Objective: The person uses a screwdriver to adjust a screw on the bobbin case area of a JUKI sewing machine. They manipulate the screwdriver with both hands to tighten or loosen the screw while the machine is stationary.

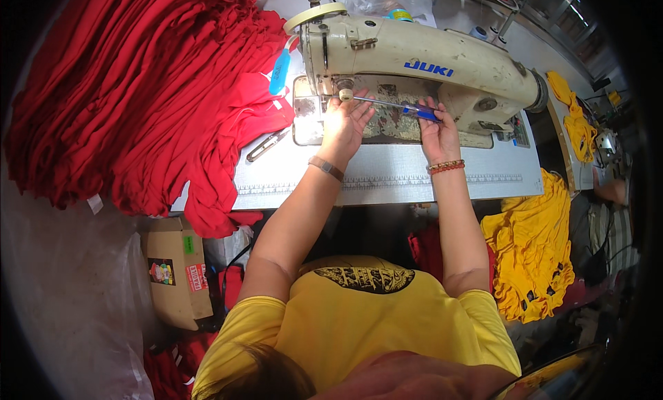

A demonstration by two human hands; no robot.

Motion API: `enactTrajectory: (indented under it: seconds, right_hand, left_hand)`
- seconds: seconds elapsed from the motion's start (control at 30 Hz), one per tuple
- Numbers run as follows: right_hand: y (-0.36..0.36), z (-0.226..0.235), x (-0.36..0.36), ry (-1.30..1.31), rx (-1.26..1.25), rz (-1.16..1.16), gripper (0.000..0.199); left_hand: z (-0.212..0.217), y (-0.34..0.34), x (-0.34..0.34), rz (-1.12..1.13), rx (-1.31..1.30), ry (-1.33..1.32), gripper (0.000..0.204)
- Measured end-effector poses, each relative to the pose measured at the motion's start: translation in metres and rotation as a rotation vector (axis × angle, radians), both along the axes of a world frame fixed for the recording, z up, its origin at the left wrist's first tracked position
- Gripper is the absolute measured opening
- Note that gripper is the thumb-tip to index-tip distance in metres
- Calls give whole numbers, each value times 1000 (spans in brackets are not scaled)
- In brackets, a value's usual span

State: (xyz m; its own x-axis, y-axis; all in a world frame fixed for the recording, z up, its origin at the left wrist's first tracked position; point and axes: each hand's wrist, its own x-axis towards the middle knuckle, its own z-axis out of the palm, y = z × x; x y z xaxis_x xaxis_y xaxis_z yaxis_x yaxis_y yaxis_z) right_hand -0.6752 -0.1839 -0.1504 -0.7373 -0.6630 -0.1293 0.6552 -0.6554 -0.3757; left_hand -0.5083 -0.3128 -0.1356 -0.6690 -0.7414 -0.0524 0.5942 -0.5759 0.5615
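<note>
Holding a blue-handled screwdriver [414, 110] level under the sewing machine [414, 65] arm: right hand [438, 131] grip pinched shut around the handle, shaft running left toward the needle area. Left hand [343, 120] sits at the presser-foot end, fingers curled up around the shaft tip and a small round part [345, 94] there; can't tell whether that grip is actually closed on anything. Both hands are over the worn bed plate [387, 124] of the machine. Machine is cream, sits on a pale surface [387, 172] with a ruler scale along its front edge. Thread snips [266, 146] lie on the surface just left of the bed plate. Big stack of red garments [138, 89] drapes over the left side. Yellow garments [535, 248] hang off the right end, well apart from the hands. Cardboard box [176, 272] on the floor below left.
</note>
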Motion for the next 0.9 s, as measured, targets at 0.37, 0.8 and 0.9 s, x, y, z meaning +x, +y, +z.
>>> enactTrajectory:
  seconds: [0.37,0.8,0.9]
  right_hand:
    - [-1,7,1,-20,-39,12,22]
    - [-1,3,6,159,114,-35,16]
    - [-2,6,9,167,153,-43,17]
  left_hand:
    - [1,-1,0,-2,-52,-36,18]
    - [2,-2,1,-11,-68,-96,19]
    - [1,-2,1,-11,-52,-99,22]
